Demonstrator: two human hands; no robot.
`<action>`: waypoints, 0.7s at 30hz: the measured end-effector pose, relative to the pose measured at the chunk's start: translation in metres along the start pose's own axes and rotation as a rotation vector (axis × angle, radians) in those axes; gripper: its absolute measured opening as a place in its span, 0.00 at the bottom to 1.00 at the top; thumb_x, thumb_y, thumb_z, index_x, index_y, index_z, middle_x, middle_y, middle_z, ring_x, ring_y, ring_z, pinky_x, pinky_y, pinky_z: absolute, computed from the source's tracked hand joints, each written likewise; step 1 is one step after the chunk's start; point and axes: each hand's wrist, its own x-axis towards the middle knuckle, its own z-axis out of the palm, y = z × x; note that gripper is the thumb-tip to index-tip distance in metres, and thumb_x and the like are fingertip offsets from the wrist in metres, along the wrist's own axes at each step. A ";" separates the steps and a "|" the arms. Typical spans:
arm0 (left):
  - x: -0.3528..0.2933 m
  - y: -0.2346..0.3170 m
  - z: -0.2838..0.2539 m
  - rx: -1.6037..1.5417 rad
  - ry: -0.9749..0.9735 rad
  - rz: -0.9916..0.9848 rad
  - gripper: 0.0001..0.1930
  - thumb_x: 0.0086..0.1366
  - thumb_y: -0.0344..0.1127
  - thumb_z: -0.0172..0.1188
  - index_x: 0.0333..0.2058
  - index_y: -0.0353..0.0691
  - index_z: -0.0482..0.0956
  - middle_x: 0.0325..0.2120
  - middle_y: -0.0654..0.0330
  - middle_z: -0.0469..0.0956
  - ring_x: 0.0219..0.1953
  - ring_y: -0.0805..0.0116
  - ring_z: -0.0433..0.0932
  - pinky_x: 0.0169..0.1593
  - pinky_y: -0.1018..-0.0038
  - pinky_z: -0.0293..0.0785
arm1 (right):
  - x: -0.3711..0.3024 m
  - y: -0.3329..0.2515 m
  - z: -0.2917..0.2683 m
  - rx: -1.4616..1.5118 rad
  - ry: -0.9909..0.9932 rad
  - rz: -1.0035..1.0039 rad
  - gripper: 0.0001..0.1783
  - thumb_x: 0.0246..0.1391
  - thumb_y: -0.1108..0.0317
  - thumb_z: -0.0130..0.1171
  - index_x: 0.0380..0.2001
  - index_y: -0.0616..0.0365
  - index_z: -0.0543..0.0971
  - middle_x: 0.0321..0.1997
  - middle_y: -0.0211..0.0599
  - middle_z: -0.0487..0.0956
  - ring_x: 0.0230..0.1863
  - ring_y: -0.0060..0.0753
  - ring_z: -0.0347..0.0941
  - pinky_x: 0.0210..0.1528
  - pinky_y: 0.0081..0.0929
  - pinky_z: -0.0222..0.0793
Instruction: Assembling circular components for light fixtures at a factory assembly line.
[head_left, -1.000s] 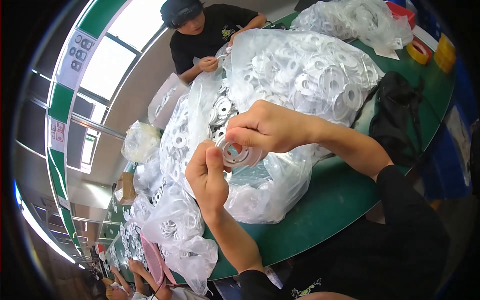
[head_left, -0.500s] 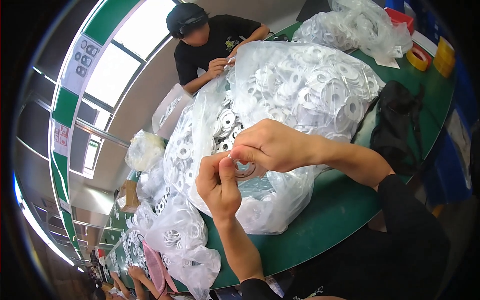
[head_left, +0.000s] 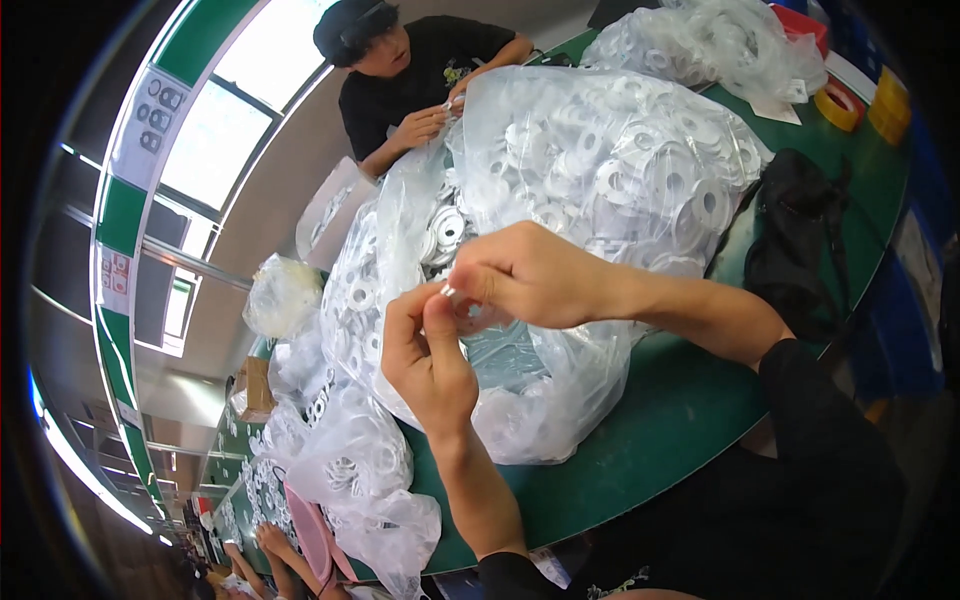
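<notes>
The thumb and forefinger of the left hand (head_left: 432, 372) are pinched on the near-left edge of a thin white plastic-looking ring (head_left: 488, 318), and the right hand (head_left: 540, 275) pinches its upper side, thumb uppermost. A small bright sliver (head_left: 447, 291) shows where the two sets of fingertips nearly meet; blur and the fingers hide whether it belongs to the ring or is a separate scrap. The other fingers of both hands are curled in, out of the way.

With a piece this thin, a light grip close to the rim seems best: steady it with the left hand and let the right fingertips do the fine work, so that the ring is not bent. Turning the wrists slightly outward would uncover more of its face, which the right hand partly covers.

The ring is held in the air above crumpled clear plastic sheeting (head_left: 560, 430), a good place for any dropped piece to be caught. Just beyond the hands lie loose white flat rings (head_left: 447, 230), and behind them bulges a big clear plastic bag (head_left: 505, 100) full of similar rings, all on a dark green tabletop (head_left: 620, 470). Across it, a co-worker in a black shirt (head_left: 415, 70) has both hands near the bag's edge
</notes>
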 end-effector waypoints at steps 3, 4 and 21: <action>-0.005 0.004 0.010 0.020 0.116 0.067 0.08 0.61 0.32 0.50 0.33 0.32 0.71 0.24 0.61 0.73 0.20 0.82 0.65 0.23 0.87 0.62 | -0.001 -0.006 -0.001 0.274 -0.012 0.145 0.16 0.56 0.58 0.46 0.24 0.61 0.71 0.20 0.29 0.70 0.23 0.17 0.64 0.25 0.19 0.61; -0.005 0.006 0.013 0.021 0.139 0.124 0.09 0.61 0.33 0.50 0.34 0.32 0.71 0.25 0.61 0.74 0.20 0.81 0.66 0.23 0.87 0.62 | 0.000 -0.008 -0.002 0.405 -0.018 0.164 0.17 0.56 0.57 0.46 0.25 0.61 0.70 0.21 0.27 0.69 0.25 0.13 0.62 0.25 0.16 0.60; -0.001 0.014 0.002 -0.157 -0.051 -0.097 0.11 0.63 0.34 0.46 0.35 0.30 0.68 0.25 0.55 0.74 0.24 0.71 0.75 0.24 0.78 0.74 | -0.007 -0.003 -0.002 0.184 0.004 -0.065 0.07 0.54 0.71 0.48 0.27 0.65 0.67 0.24 0.31 0.71 0.25 0.14 0.65 0.27 0.13 0.64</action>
